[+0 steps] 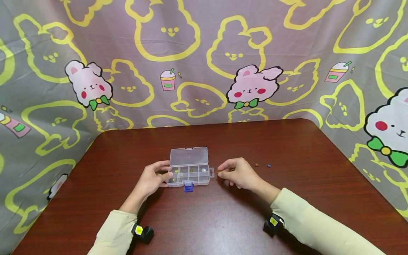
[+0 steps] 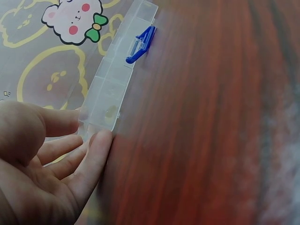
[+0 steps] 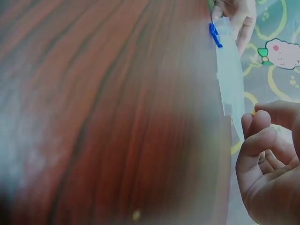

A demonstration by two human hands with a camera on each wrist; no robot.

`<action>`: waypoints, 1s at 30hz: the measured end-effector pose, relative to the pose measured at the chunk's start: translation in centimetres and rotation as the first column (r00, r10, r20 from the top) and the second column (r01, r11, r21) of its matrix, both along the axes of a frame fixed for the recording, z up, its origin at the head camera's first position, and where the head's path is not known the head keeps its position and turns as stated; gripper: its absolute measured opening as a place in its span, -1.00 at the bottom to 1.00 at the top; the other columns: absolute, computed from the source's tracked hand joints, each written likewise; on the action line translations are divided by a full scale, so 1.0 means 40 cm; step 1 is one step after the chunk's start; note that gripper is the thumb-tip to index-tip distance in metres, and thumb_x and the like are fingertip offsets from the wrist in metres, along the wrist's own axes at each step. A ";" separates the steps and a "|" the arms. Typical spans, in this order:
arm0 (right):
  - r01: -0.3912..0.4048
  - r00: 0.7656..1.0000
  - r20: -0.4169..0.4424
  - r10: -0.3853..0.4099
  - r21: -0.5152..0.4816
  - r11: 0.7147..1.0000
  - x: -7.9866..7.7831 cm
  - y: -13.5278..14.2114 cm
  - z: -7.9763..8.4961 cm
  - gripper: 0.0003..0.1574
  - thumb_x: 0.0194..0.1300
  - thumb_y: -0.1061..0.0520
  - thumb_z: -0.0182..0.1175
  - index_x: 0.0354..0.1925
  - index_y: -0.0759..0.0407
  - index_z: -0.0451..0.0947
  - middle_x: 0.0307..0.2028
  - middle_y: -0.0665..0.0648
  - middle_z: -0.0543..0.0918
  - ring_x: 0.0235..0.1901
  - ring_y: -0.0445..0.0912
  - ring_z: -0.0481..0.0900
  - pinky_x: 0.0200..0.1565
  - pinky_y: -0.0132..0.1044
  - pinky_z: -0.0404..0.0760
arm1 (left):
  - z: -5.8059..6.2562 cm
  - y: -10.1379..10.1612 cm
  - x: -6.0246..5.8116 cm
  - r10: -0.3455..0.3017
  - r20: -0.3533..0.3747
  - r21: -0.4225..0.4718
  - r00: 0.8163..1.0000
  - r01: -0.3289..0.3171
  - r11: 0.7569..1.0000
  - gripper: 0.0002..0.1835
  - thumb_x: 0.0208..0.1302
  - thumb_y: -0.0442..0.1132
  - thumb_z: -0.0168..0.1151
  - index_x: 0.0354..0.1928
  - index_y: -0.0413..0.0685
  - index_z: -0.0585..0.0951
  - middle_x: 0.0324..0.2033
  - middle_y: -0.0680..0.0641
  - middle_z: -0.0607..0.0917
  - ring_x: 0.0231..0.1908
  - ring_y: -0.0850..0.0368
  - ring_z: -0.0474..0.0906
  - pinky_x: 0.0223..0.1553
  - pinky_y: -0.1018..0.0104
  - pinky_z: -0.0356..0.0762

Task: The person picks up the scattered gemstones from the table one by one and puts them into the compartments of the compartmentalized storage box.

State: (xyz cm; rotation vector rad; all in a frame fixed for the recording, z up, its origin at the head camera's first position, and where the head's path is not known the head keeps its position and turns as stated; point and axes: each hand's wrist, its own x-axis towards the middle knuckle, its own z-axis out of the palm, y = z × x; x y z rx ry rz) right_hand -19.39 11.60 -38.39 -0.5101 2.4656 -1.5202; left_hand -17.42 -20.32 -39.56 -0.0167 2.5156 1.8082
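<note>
A person's two hands work at a clear plastic compartment box [image 1: 200,183], which stands on a dark reddish-brown table [image 1: 204,219], left of the table's midline. The box is open: its translucent lid [image 1: 188,157] is raised along the far side, and a blue latch [image 1: 188,187] projects from the near side. Small beads lie in several compartments, among them a yellow-green bead [image 1: 176,171] in the far left one and a whitish bead [image 1: 204,170] in the far right one. The left hand [image 1: 151,179] holds the left end of the box, the thumb on the upper edge and the fingers against the outer wall. The right hand [image 1: 239,174], just beside the right end, pinches a tiny yellowish piece [image 3: 253,112] between thumb and forefinger; mostly hidden by the fingertips, it is probably another bead. On the table beyond the right hand lie a brown bead [image 1: 256,165] and, farther right, a blue bead [image 1: 269,165]. A grey curtain [image 1: 197,46] printed with cartoon animals hangs behind.
</note>
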 end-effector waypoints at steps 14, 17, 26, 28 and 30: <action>-0.049 0.999 -0.009 0.049 -0.042 0.998 0.004 -0.050 0.007 -0.84 0.23 0.24 0.38 -0.19 0.26 0.72 -0.52 0.25 0.66 -0.75 -0.10 0.44 -0.80 -0.38 0.32 | 0.002 -0.001 0.003 -0.005 -0.007 -0.013 1.000 0.005 1.000 -0.50 0.30 -0.49 0.28 0.28 -0.37 0.48 0.05 -0.43 0.61 -0.34 0.05 0.66 -0.41 0.17 0.74; -0.062 0.998 -0.018 0.061 -0.055 0.997 0.004 -0.062 0.008 -0.87 0.22 0.25 0.38 -0.21 0.24 0.72 -0.50 0.27 0.67 -0.74 -0.09 0.45 -0.79 -0.38 0.32 | 0.001 -0.002 0.002 -0.004 -0.007 -0.012 1.000 0.004 1.000 -0.50 0.30 -0.49 0.28 0.29 -0.37 0.48 0.05 -0.43 0.61 -0.34 0.05 0.66 -0.40 0.17 0.74; -0.071 0.997 -0.033 0.069 -0.073 0.995 0.007 -0.111 0.009 -0.91 0.20 0.30 0.37 -0.26 0.25 0.71 -0.51 0.24 0.69 -0.75 -0.15 0.44 -0.78 -0.40 0.31 | 0.000 -0.003 0.002 -0.005 -0.004 -0.011 1.000 0.005 1.000 -0.49 0.31 -0.49 0.29 0.30 -0.36 0.47 0.06 -0.42 0.61 -0.34 0.05 0.66 -0.40 0.17 0.74; -0.070 0.997 -0.034 0.068 -0.073 0.995 0.006 -0.121 0.007 -0.92 0.20 0.30 0.37 -0.27 0.25 0.71 -0.52 0.22 0.69 -0.75 -0.16 0.44 -0.78 -0.41 0.31 | -0.001 -0.002 0.001 -0.005 -0.006 -0.007 1.000 0.005 1.000 -0.49 0.30 -0.49 0.28 0.29 -0.37 0.48 0.05 -0.42 0.61 -0.36 0.06 0.65 -0.42 0.19 0.74; -0.070 0.997 -0.030 0.068 -0.073 0.995 0.007 -0.130 0.008 -0.92 0.20 0.30 0.37 -0.27 0.24 0.71 -0.51 0.20 0.70 -0.75 -0.17 0.44 -0.78 -0.41 0.32 | -0.002 -0.001 0.000 -0.005 -0.006 -0.001 1.000 0.005 1.000 -0.50 0.30 -0.50 0.28 0.28 -0.37 0.48 0.04 -0.42 0.62 -0.38 0.07 0.65 -0.43 0.20 0.73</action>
